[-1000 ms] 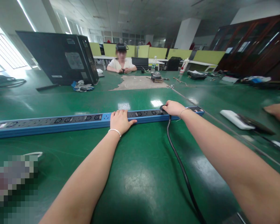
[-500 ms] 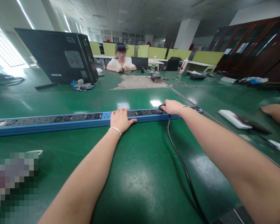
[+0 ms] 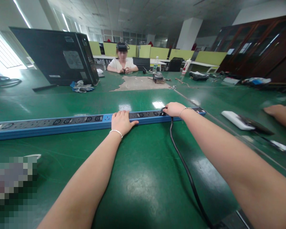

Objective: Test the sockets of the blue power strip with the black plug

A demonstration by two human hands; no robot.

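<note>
A long blue power strip (image 3: 50, 128) with a black socket face lies across the green table. My left hand (image 3: 121, 122) grips it near the middle, fingers over its top and far edge, thumb stretched along the front. Toward the strip's right end, my right hand (image 3: 175, 109) is closed around a black plug (image 3: 163, 111) at a socket. Its prongs are hidden, so how deep it sits cannot be seen. A thick black cable (image 3: 184, 163) hangs from beneath that hand and curves down to the bottom edge.
A black computer tower (image 3: 57, 58) stands back left, with gloves (image 3: 81, 86) beside it. Across the table sits a person (image 3: 122, 62). Another person's hand (image 3: 276, 109) is at the right, near a white object (image 3: 237, 121). A blurred-out item (image 3: 11, 178) lies front left.
The whole view has shifted slightly. Both hands keep their places on the strip and plug, with no clear movement of either.
</note>
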